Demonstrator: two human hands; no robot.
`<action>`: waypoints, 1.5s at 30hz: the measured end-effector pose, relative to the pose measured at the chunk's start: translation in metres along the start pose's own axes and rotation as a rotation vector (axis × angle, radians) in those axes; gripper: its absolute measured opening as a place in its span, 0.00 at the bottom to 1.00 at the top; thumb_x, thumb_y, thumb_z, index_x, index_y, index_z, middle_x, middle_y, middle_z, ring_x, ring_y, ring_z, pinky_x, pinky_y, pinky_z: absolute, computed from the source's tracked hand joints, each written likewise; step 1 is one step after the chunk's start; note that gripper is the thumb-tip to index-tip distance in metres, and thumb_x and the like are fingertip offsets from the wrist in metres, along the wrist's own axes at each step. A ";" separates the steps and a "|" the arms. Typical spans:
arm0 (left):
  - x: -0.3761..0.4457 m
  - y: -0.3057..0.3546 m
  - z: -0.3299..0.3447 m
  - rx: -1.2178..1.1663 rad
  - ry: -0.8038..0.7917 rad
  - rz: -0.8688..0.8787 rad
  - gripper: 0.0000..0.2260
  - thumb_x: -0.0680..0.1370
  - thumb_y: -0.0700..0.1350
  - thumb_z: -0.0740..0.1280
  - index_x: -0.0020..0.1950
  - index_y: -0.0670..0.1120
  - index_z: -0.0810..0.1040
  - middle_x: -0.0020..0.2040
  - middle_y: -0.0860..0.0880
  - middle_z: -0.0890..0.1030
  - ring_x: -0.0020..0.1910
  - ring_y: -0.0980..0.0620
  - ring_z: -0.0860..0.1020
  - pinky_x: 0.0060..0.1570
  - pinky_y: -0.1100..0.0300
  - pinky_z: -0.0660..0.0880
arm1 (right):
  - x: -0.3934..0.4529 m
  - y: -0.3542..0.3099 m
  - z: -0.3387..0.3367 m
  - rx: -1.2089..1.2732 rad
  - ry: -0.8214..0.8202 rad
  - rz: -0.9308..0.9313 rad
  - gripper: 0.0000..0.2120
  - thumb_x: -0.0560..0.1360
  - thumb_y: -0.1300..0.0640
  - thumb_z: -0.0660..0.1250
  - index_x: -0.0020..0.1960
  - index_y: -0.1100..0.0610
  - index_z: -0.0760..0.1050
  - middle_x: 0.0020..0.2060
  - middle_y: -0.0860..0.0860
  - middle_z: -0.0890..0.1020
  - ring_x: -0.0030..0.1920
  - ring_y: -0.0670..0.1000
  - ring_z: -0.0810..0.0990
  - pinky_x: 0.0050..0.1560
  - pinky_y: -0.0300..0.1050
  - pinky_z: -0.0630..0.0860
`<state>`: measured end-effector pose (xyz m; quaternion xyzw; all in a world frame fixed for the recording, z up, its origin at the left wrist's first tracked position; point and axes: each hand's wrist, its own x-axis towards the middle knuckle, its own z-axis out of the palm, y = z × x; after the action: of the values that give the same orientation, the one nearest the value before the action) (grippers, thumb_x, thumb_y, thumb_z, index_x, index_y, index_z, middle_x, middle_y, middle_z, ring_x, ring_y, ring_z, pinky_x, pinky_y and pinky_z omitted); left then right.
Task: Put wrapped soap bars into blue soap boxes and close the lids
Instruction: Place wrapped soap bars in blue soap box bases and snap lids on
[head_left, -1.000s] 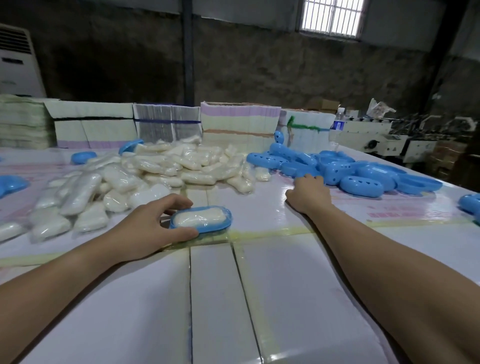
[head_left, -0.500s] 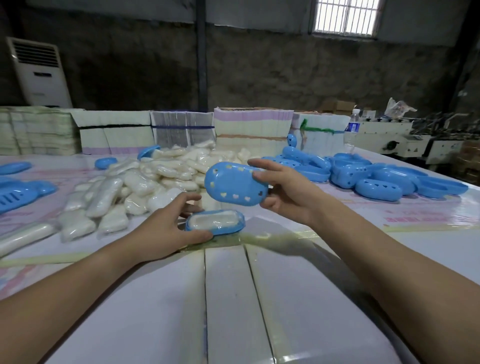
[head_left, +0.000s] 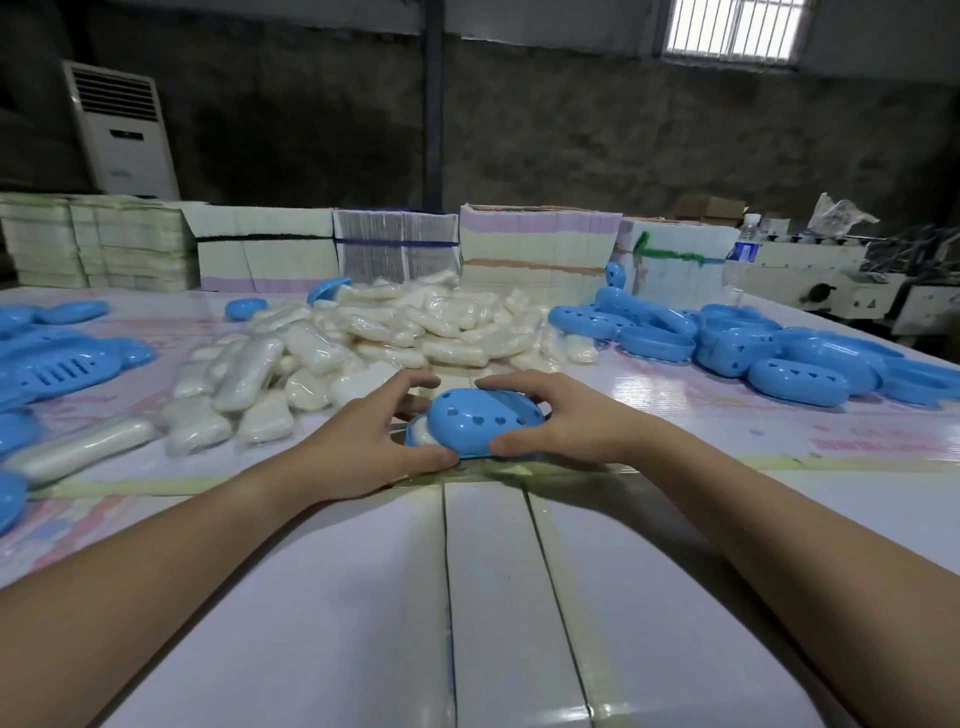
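Observation:
A blue soap box lid (head_left: 485, 420) with heart-shaped holes sits tilted over the box base (head_left: 415, 435) in the middle of the table. A strip of the wrapped white soap bar (head_left: 425, 435) shows at the left under the lid. My left hand (head_left: 363, 447) grips the base's left end, thumb in front and fingers behind. My right hand (head_left: 558, 428) holds the lid's right end, thumb at the front edge and fingers over the back. A pile of wrapped soap bars (head_left: 363, 343) lies just behind.
Loose blue lids and bases (head_left: 753, 348) are heaped at the right, with more blue box parts (head_left: 57, 364) at the left. Stacks of flat cartons (head_left: 395, 249) line the table's far edge. A water bottle (head_left: 744, 247) and a machine stand at the back right.
My right hand picked a lid from the right heap, carried it over and lowered it onto the base holding the soap. My left hand kept its hold on the base.

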<state>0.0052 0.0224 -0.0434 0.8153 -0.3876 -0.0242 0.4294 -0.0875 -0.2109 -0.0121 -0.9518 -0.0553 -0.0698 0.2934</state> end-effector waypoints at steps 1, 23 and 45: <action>0.001 -0.001 0.000 0.007 0.001 -0.001 0.32 0.65 0.59 0.79 0.64 0.68 0.68 0.57 0.64 0.78 0.51 0.72 0.77 0.46 0.75 0.72 | 0.000 0.002 0.001 -0.013 -0.002 -0.017 0.31 0.68 0.39 0.73 0.70 0.35 0.67 0.61 0.38 0.71 0.57 0.35 0.71 0.51 0.32 0.68; 0.001 0.002 -0.006 -0.009 -0.048 -0.025 0.39 0.56 0.66 0.76 0.65 0.66 0.68 0.55 0.60 0.78 0.52 0.60 0.80 0.50 0.64 0.77 | 0.009 -0.007 0.011 -0.116 0.016 -0.085 0.28 0.75 0.39 0.68 0.73 0.39 0.66 0.61 0.44 0.73 0.54 0.41 0.72 0.49 0.31 0.67; 0.000 -0.001 -0.005 0.087 0.075 0.097 0.20 0.72 0.53 0.77 0.61 0.59 0.75 0.54 0.57 0.80 0.52 0.58 0.79 0.50 0.65 0.77 | 0.003 -0.005 0.009 0.038 0.062 -0.092 0.29 0.67 0.39 0.73 0.64 0.31 0.67 0.59 0.36 0.74 0.52 0.39 0.76 0.48 0.33 0.72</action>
<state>0.0081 0.0261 -0.0411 0.8139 -0.4108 0.0438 0.4086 -0.0840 -0.2015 -0.0161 -0.9399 -0.0913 -0.1119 0.3093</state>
